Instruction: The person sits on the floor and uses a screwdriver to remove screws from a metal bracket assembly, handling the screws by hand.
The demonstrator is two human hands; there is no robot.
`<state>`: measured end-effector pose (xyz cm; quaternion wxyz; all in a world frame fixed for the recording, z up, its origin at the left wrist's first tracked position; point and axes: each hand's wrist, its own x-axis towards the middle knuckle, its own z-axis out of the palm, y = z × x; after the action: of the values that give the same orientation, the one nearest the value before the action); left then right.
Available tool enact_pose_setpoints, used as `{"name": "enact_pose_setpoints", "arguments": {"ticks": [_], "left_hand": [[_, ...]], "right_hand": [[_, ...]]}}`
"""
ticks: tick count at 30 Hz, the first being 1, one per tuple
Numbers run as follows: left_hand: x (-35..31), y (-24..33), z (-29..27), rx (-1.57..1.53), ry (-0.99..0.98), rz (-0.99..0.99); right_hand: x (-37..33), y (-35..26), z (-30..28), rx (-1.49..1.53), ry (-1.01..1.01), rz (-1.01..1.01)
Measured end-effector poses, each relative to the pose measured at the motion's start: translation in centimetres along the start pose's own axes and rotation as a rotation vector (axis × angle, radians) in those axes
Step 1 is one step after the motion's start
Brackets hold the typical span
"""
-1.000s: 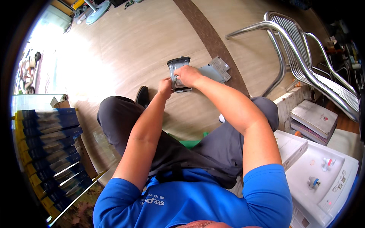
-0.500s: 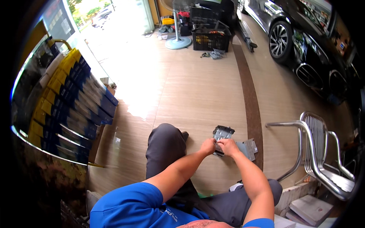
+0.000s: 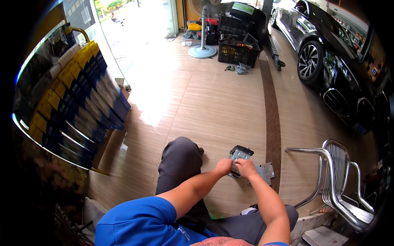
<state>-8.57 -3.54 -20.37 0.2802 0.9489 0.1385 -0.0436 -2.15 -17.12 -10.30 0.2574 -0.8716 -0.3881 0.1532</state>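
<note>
- The dark ribbed cartridge-like part point(image 3: 240, 155) lies on the wooden floor point(image 3: 213, 110), directly at twelve o'clock from both hands.
- Left hand point(image 3: 224, 166) and right hand point(image 3: 246, 167) both pinch its near edge, equally close.
- A grey flat plate point(image 3: 266, 172) sits at three o'clock.

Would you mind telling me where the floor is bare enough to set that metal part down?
Bare floor stretches ahead, bordered by the stacked blue-and-yellow boxes, the brown strip and the fan base. Crowded spots: around the black crate, beside the car, and by the metal chair.
</note>
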Motion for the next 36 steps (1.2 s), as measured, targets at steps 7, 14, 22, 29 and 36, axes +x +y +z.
{"name": "enact_pose_setpoints", "arguments": {"ticks": [7,14,22,29,36], "left_hand": [[-0.1,0.3,-0.5,-0.093,-0.019,-0.054],[0.0,0.9,-1.1,-0.028,-0.087,0.011],[0.1,1.2,-1.1,0.051,-0.103,-0.012],[0.4,0.9,-0.6,0.056,-0.113,-0.021],[0.6,1.2,-0.4,-0.022,-0.069,-0.020]], "right_hand": [[0.0,-0.8,0.1,-0.003,-0.037,-0.128],[-0.7,-0.9,-0.2,0.078,-0.067,-0.112],[-0.6,-1.4,-0.6,-0.180,-0.087,0.135],[-0.5,-0.4,0.3,-0.159,-0.046,-0.019],[-0.6,-0.3,0.0,-0.052,-0.059,-0.112]]}}
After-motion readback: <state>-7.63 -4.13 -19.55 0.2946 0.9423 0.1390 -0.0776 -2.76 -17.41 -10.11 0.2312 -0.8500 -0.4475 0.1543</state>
